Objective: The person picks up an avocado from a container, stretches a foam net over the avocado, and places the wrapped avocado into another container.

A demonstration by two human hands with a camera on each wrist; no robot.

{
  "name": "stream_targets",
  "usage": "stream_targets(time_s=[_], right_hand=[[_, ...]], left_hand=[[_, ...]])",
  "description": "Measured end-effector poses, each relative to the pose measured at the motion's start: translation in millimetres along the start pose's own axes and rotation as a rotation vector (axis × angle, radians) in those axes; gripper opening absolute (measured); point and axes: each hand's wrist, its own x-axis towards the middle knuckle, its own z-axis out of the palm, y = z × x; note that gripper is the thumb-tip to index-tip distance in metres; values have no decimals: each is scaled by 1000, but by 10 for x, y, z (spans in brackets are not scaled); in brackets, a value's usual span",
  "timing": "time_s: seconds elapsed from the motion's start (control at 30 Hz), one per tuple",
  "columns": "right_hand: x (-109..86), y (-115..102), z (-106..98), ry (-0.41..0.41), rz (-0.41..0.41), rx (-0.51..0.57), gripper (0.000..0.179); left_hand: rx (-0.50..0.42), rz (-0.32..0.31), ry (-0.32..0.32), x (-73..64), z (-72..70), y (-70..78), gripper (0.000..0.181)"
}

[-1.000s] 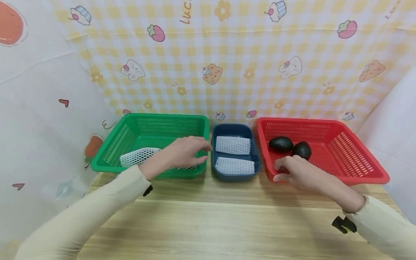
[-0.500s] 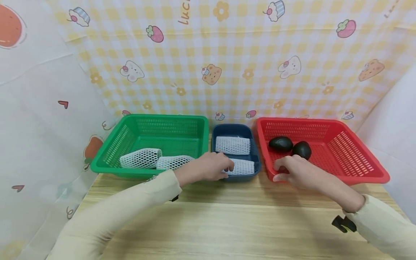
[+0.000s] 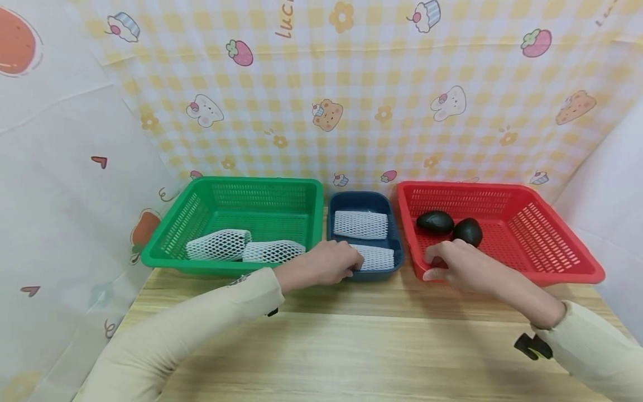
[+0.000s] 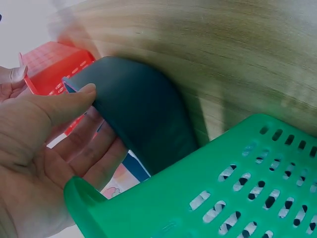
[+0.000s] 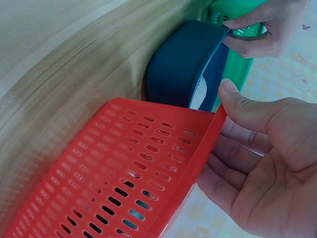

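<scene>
My left hand (image 3: 318, 263) is at the near left corner of the dark blue bin (image 4: 141, 109), thumb outside and fingers inside, pinching its rim. Two white foam net sleeves (image 3: 360, 224) lie flat in that bin, the nearer one partly behind my fingers. With the thumb at the outer rim and fingers inside, my right hand (image 3: 462, 265) grips the near left corner of the red basket (image 5: 163, 148). Two dark avocados (image 3: 435, 222) sit in this basket, just beyond my right hand.
A green basket (image 3: 256, 195) on the left holds two bulging white foam nets (image 3: 219, 244) with dark showing through the mesh. All three containers stand along the back of the wooden table (image 3: 321, 346). A checked cloth (image 3: 281, 72) hangs behind them.
My left hand has moved right and toward me, from over the green basket's right side to the blue bin's near rim. My right hand has stayed at the red basket.
</scene>
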Motion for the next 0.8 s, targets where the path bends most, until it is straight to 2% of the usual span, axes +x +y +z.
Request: stream_targets(time_s=[0.23,0.4,0.6,0.67,0.8], right_hand=[[4,16,-7,-4,-9,4,21],[4,61,-47,-23,-56,10,21],[44,249,-233,-149,-161,66,22],[58,339,-347,-172,-150,73,26],[66,547,-577,-168,-63,47,30]], left_hand=[[12,12,18,-15,13,7,7],[18,19,22,-12,21,13,6],[13,20,12,-1,25,13,6],[15,16,9,2,20,10,6],[18,6,3,5,9,4,5]])
